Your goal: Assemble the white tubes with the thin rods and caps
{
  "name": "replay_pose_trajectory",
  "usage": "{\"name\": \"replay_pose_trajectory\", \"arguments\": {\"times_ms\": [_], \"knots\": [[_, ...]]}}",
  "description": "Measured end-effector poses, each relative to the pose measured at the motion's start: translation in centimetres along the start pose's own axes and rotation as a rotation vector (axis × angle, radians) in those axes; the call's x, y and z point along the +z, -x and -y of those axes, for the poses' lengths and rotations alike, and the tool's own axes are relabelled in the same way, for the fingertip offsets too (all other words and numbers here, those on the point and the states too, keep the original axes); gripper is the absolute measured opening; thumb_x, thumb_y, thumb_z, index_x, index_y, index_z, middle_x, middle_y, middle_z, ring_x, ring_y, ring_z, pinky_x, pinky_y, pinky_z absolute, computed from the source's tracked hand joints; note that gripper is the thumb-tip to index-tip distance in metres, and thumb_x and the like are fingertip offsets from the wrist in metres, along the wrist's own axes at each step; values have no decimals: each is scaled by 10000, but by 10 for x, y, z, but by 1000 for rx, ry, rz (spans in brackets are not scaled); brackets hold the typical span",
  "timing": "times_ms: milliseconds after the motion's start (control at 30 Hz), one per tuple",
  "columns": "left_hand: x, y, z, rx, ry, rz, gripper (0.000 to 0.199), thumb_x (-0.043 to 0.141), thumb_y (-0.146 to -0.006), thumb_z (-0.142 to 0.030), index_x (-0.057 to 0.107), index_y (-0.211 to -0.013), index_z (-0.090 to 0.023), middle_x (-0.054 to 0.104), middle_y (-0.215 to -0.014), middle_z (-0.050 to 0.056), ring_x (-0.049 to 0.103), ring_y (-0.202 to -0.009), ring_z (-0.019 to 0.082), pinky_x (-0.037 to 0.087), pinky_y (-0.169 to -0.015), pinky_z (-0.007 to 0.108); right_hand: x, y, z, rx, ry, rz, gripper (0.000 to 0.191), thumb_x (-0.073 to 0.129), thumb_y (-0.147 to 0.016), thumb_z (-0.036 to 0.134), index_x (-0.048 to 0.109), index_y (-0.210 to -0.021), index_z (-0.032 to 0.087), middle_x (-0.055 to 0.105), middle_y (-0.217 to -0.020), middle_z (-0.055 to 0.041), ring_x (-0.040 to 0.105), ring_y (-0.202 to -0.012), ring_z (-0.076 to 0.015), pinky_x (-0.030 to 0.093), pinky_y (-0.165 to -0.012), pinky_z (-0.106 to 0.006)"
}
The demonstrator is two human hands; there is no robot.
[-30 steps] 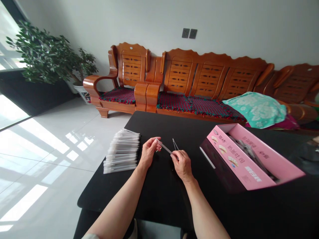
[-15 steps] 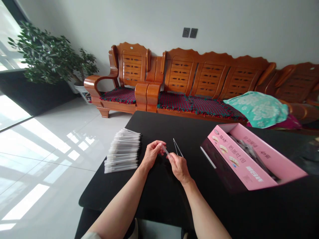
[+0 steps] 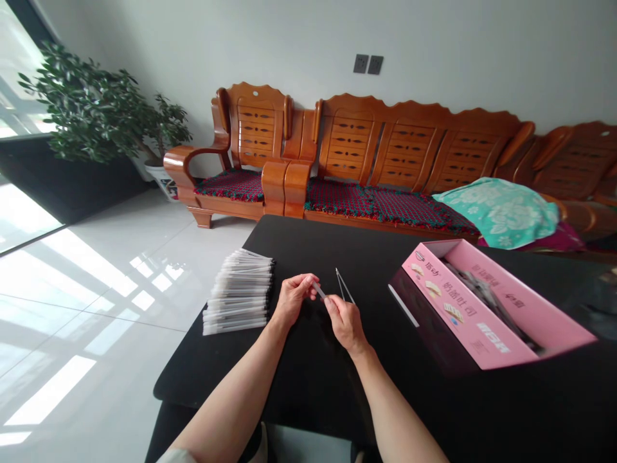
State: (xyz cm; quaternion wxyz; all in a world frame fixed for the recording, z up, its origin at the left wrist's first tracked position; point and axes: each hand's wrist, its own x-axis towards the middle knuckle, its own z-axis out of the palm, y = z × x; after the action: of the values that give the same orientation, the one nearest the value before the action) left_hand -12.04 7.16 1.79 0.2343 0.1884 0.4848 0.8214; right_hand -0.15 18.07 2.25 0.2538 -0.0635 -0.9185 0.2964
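Two hands hold one slim clear-sleeved pen (image 3: pixel 319 290), long axis diagonal between them: left hand (image 3: pixel 292 299) clasps upper end, right hand (image 3: pixel 345 324) pinches lower end; tweezers (image 3: pixel 344 287) just beyond right hand, above black counter (image 3: pixel 202 379).

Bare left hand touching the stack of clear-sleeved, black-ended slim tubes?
Apart: head view shows black tabletop between the left hand and the clear-sleeved tube stack.

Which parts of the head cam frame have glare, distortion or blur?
Head view: window glare blows out the white floor tiles; wide-angle distortion tilts and bends the wooden sofa; the left hand and right hand show no strong blur, but the thin clear tube between them is too small for detail.
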Motion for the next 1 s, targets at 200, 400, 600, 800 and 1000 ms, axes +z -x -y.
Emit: {"name": "replay_pose_trajectory", "arguments": {"times_ms": [200, 400, 600, 800, 1000], "knots": [[1, 1, 2, 7, -33, -73, 321, 734, -754, -425, 739, -825, -112, 642, -647, 36, 549, -521, 88, 465, -506, 199, 3, -1, 2, -39, 130, -54, 402, 343, -997, 331, 645, -784, 174, 639, -629, -43, 569, -571, -132, 333, -592, -231], [0, 0, 1, 10, -19, -76, 330, 727, -760, -431, 732, -824, -107, 636, -644, 34, 540, -515, 85, 458, -500, 197, 5, -1, 3, -23, 149, -76, 408, 339, -999, 345, 657, -816, 167, 624, -621, -41, 547, -565, -126, 324, -591, -231], [0, 0, -1, 8, -24, -23, 325, 727, -764, -419, 732, -840, -102, 663, -679, 46, 552, -543, 87, 454, -517, 195, -2, 1, 3, 73, -125, 61, 451, 318, -1001, 419, 653, -835, 166, 573, -570, 5, 487, -501, -104, 296, -516, -210], [1, 0, 4, 23, -22, -146, 326, 735, -756, -416, 732, -828, -99, 641, -637, 29, 546, -517, 84, 458, -503, 197, 7, -2, 7, -68, 235, -122, 390, 382, -982, 304, 638, -729, 154, 613, -602, -46, 525, -562, -112, 301, -604, -233], [-3, -1, -1, 24, 7, -28, 308, 717, -782, -400, 725, -844, -98, 657, -674, 45, 544, -534, 80, 447, -512, 190, 1, -1, 5, 103, -205, 38, 421, 339, -999, 415, 665, -933, 157, 540, -575, 17, 461, -514, -99, 312, -533, -205]]}}
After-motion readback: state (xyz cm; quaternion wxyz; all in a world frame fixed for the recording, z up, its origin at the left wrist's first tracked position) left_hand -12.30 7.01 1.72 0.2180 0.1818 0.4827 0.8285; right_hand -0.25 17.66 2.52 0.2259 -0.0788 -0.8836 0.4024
